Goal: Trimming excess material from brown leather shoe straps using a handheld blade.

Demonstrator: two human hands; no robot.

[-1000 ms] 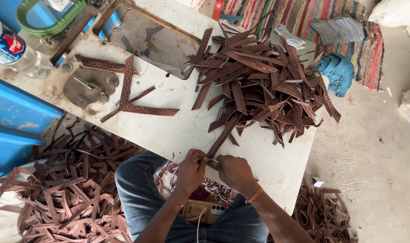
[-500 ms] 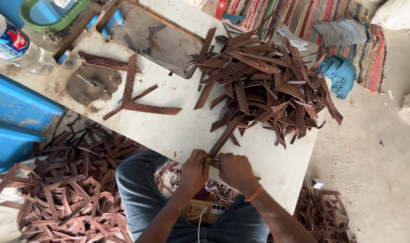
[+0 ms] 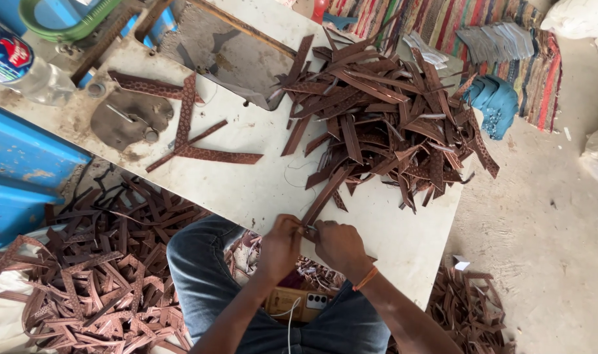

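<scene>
A brown leather strip (image 3: pixel 327 195) is pinched at its near end between the fingertips of the left hand (image 3: pixel 280 241) and the right hand (image 3: pixel 338 244), both sets of fingers pressed together at the edge of the white table (image 3: pixel 259 190). Beyond the fingers, the strip runs up into one large heap of brown strips (image 3: pixel 384 118), too many to count. Farther to the left of the fingers lie four loose strips (image 3: pixel 187 134), crossed. Below the left hand, a floor pile of joined strips (image 3: pixel 96 282) spreads beside the person's knee; a smaller floor pile (image 3: pixel 473 311) lies beyond the right wrist.
</scene>
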